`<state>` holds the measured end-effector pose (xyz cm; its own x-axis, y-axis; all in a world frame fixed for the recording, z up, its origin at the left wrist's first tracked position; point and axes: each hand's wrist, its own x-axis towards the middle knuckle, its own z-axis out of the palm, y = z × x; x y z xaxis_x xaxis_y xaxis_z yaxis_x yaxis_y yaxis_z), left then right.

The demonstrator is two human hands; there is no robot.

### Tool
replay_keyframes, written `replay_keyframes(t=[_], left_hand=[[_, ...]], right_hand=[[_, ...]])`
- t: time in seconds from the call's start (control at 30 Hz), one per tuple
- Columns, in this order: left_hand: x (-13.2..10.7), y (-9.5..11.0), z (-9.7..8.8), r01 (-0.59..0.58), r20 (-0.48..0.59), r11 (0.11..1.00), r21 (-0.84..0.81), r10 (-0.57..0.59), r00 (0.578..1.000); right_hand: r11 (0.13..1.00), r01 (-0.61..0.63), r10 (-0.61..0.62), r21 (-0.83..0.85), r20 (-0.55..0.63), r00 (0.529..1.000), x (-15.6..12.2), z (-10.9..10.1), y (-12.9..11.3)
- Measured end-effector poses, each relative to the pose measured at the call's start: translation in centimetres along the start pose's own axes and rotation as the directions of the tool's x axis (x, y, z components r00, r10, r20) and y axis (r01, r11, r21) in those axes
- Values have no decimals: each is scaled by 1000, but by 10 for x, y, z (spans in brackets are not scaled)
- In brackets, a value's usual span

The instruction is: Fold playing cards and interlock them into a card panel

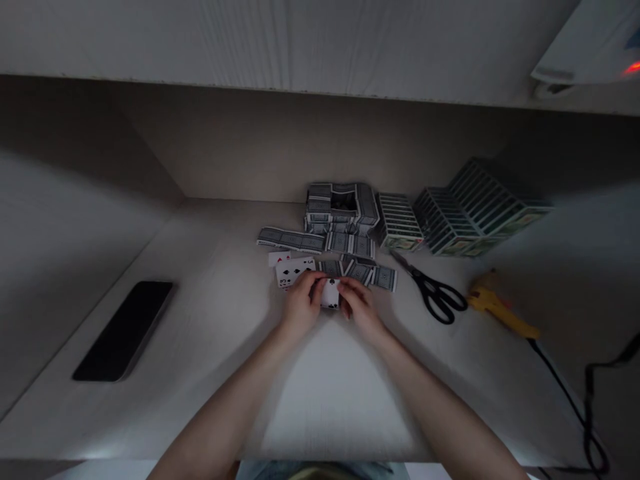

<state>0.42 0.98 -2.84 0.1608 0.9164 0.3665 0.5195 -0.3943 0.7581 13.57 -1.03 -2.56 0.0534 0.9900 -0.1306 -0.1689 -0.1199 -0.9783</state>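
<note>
A single playing card (331, 294) sits between the person's two hands, low over the surface (215, 300), with black pips showing at its lower end. The left hand (303, 303) and right hand (359, 305) both pinch it from the sides, each grip nearly closed on the card, fingers bent in over its top edge. Just left of the hands lies a face-up spade card (293, 271), with a red-marked card (279, 259) partly under it. Right beside the hands, face-down cards (357, 271) lie overlapped in a loose strip, and a second strip (291, 240) runs behind them. Further back stands a hollow, box-like build of stacked cards (341, 207). To the right are upright rows of card packs (445, 221), then black-handled scissors (436, 297) and a yellow glue gun (500, 310) with a black cord (565, 407). Well off to the left, a black phone (123, 331) lies flat. A shelf (300, 40) overhangs everything.
</note>
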Motion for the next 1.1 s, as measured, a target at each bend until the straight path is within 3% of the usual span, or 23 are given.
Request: replay_keyframes(t=[0.23, 0.4, 0.53, 0.77, 0.97, 1.1], left_hand=[[-3, 1, 3, 108, 19, 994, -10, -107, 994], [-1, 5, -1, -81, -20, 985, -153, 79, 997], [-2, 4, -4, -154, 7, 982, -113, 156, 988], [-5, 5, -3, -87, -100, 994, -59, 80, 992], [2, -3, -7, 31, -225, 983, -180, -71, 972], [7, -11, -10, 69, -290, 967, -244, -141, 947]], right_hand=[[914, -245, 167, 323, 251, 953, -1, 0, -8], [803, -394, 271, 447, 314, 910, -1, -3, -10], [791, -410, 286, 453, 319, 904, 0, -3, -6], [748, -409, 266, 523, 329, 906, 0, 2, -7], [658, -420, 308, 625, 285, 908, 3, 2, -9], [666, -434, 309, 607, 304, 901, 2, -4, -10]])
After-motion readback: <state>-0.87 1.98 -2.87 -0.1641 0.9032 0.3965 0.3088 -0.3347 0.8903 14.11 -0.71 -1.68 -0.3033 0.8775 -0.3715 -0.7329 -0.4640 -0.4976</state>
